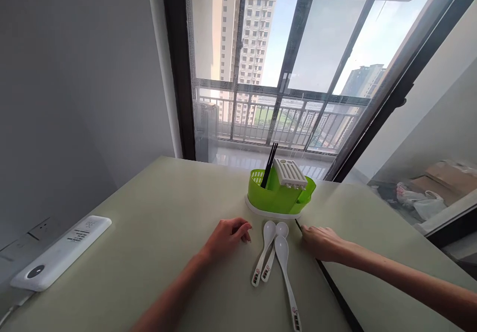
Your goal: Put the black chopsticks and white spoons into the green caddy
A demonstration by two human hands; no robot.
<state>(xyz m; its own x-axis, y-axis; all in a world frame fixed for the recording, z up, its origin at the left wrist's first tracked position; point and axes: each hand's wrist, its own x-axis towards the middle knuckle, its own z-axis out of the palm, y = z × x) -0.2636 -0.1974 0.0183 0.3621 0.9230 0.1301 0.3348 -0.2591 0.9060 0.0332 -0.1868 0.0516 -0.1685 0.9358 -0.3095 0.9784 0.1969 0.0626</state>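
Note:
My left hand (230,235) rests on the table, loosely curled with a gap between thumb and fingers, and holds nothing. Just right of it lie three white spoons: a short one (269,233), a second short one (282,229) and a longer one (282,250), their printed handles toward me. My right hand (321,242) is closed around long black chopsticks (335,290) low over the table; how many is unclear. Beyond both hands stands a green utensil holder (266,198) on a white base, with black chopsticks (270,164) upright in its left compartment.
A white slotted piece (290,174) sits on the holder's middle. At the left edge a long white device (63,252) with a cable lies along the wall. The pale green table (167,198) reaches toward a glass door (298,73). Boxes and bags (428,193) are at far right.

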